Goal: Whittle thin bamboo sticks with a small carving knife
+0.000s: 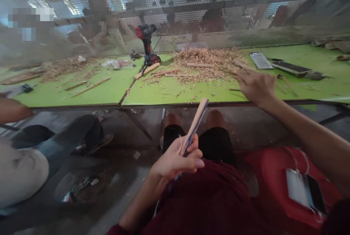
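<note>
Two bare hands about a heap of shavings (210, 58) on a green table (161, 94). The left hand (176, 161) lies on the near side of the heap, short of the table, its grip closed round the lower part of a blue-sided stick (193, 127), whose free end slants up toward the heap. The right hand (257, 85) is at the heap's right edge, fingers beside or touching a loose stick (242, 64); blurred, so whether that grip holds anything cannot be told.

Good practice, as judged here: keep the left hold low and steady, the stick's free end off the table's edge — and work the right fingers from the heap's outer side, lightly, to avoid scattering shavings.

Surroundings: a drill (147, 45) stands just left of the heap, a plastic bottle (116, 64) farther left. To the heap's right lie a silver packet (261, 60) and a flat dark device (292, 67), perhaps a phone — both near enough to the right hand to be knocked. A mesh screen (180, 9) closes off reach behind the heap; well to its left is a co-worker's arm (13, 110).
</note>
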Motion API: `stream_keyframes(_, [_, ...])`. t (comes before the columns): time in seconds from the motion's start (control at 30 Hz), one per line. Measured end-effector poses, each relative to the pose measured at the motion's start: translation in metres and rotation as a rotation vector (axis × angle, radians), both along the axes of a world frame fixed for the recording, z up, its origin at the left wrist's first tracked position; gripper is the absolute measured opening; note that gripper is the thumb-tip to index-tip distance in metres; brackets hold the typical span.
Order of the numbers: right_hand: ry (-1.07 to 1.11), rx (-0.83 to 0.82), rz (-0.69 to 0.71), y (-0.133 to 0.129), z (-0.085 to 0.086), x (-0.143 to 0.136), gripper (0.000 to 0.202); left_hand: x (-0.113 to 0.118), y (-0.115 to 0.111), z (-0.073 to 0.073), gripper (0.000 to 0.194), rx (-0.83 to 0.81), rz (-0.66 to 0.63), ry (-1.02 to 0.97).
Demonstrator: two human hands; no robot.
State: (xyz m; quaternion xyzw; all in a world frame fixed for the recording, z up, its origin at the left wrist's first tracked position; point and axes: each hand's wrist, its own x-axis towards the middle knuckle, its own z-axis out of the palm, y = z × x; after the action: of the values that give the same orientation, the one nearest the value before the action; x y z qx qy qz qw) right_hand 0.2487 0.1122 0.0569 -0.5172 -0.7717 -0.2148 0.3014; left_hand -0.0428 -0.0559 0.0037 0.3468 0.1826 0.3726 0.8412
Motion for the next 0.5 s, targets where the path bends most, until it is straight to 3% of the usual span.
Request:
stream_keyframes(0.13, [0.132, 0.052, 0.031, -0.007, 0.005, 0.007, 0.035, 0.0, 0.005, -0.004, 0.051, -0.003, 0.073, -0.024])
stream_keyframes(0.27, [0.181, -0.015, 0.266, -0.055, -0.012, -0.031, 0.03, 0.005, 0.013, -0.003, 0.048, 0.002, 0.111, 0.057])
stream_keyframes(0.4, [-0.039, -0.066, 0.4, -0.096, -0.033, -0.066, 0.032, 0.012, 0.013, -0.001, 0.05, 0.005, 0.214, 0.125])
stream_keyframes(0.5, [-0.168, 0.028, 0.431, -0.108, -0.039, -0.076, 0.031, 0.016, 0.012, -0.002, 0.05, 0.025, 0.278, 0.161])
